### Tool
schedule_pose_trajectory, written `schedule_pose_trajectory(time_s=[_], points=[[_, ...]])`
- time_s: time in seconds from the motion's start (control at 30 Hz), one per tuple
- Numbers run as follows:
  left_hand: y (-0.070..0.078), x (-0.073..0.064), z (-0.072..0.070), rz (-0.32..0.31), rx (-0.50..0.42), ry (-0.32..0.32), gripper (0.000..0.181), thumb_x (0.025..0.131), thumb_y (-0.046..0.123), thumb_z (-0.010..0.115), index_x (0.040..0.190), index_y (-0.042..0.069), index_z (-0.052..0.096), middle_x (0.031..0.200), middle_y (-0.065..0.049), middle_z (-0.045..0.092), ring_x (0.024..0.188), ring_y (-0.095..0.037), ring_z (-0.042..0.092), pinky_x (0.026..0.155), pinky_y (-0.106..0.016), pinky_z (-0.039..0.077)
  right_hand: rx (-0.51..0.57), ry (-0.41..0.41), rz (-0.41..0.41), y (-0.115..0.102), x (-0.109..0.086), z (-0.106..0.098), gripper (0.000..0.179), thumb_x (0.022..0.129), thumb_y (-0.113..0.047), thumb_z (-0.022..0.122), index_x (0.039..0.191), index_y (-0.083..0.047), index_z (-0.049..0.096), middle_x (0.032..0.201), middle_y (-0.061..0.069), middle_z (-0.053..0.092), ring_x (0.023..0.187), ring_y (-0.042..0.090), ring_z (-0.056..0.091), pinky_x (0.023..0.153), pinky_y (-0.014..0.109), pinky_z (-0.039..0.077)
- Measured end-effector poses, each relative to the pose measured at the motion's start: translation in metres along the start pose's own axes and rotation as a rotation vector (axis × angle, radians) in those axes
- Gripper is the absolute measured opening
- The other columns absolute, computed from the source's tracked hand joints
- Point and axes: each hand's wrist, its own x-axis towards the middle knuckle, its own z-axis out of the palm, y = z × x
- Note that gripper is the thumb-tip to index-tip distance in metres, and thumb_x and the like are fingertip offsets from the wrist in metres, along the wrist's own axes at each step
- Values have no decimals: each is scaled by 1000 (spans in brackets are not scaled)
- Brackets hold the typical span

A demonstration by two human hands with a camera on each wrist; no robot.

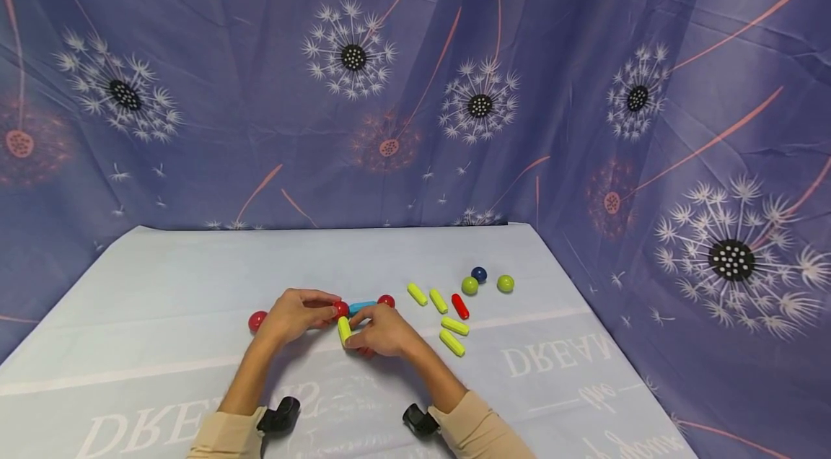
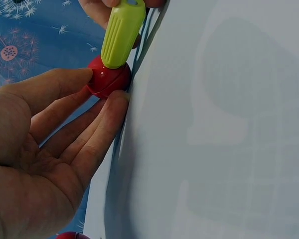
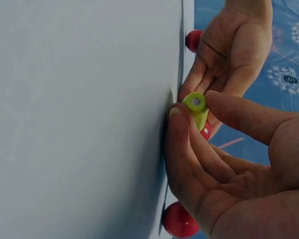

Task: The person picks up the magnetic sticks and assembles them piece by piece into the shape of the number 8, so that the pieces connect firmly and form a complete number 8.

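Observation:
My left hand [image 1: 293, 316] pinches a red ball [image 2: 109, 79] between thumb and fingers, low over the tabletop. Between thumb and fingertips of my right hand [image 1: 387, 334] is a yellow-green ribbed stick [image 2: 122, 37]; its far end meets the red ball in the left wrist view. A round silver disc shows in the stick's near end [image 3: 195, 101]. From the held ball a light blue stick [image 1: 361, 307] leads to a second red ball [image 1: 386, 300], just behind my right hand. Another red ball [image 1: 257, 321] lies beside my left wrist.
Right of the hands lie several yellow-green sticks [image 1: 452, 343] and one red stick [image 1: 460, 307]. Behind them are a dark blue ball [image 1: 479, 274] and two green balls [image 1: 506, 283]. A pale printed cloth [image 1: 571, 401] covers the table; patterned purple curtains [image 1: 260, 84] hang behind and at right.

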Motion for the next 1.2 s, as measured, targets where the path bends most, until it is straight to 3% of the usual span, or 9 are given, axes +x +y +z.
schedule_pose_trajectory(time_s=[0.23,1.2], points=[[-1,1,0,8,45,2,28,90,19,77,114,5,76,104,-9,78,89,-16,72,78,-32,59,65,-4,1,-4,-3,5,27,84,-11,80,106,0,70,71,9,73,61,18,69,59,32,58],[-1,1,-1,19,18,-12,29,91,18,75,116,4,76,104,-10,78,91,-17,73,78,-29,58,50,-10,11,-2,-3,7,26,84,-12,80,105,-2,68,70,8,72,60,18,69,59,32,58]])
